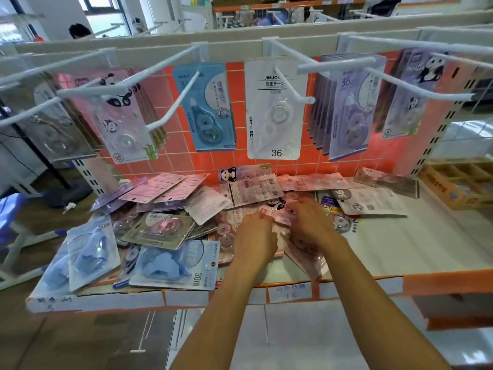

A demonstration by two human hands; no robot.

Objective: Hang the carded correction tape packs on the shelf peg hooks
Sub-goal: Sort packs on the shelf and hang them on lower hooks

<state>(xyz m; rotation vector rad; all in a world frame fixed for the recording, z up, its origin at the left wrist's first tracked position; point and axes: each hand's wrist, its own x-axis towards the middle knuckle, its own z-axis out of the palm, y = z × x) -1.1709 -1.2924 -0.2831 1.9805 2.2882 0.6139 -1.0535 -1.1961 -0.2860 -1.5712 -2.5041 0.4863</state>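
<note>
As I looked down from the head view, both my hands were low over the heap of loose packs (170,225) on the shelf (400,249). My left hand (257,236) and right hand (310,222) sat just beside each other, knuckles up, fingers curled down onto a pink panda pack (276,206) that lay between them and a little beyond. The fingertips were hidden, so I could not tell whether either hand had the card clamped or was only touching it. Nothing was lifted clear of the heap.

Left of my left hand the heap ran wide: blue packs (173,265) near the front edge, pink and purple cards overlapping further back, many face down. Right of my right hand lay a white pack (370,204) and a few more, then bare shelf.

Above and beyond both hands the peg hooks (173,101) stuck out toward me. Some were stocked: pink panda packs (120,121) up to the left, a blue hung pack (208,108) and a white hung pack (274,110) straight ahead, purple packs (346,110) up to the right in a thicker row.

I judged the job started but far from finished. Each colour had its hook marked, the blue and white hooks looked thin, and most of the stock lay unsorted around my hands, waiting to be picked out and threaded on.
</note>
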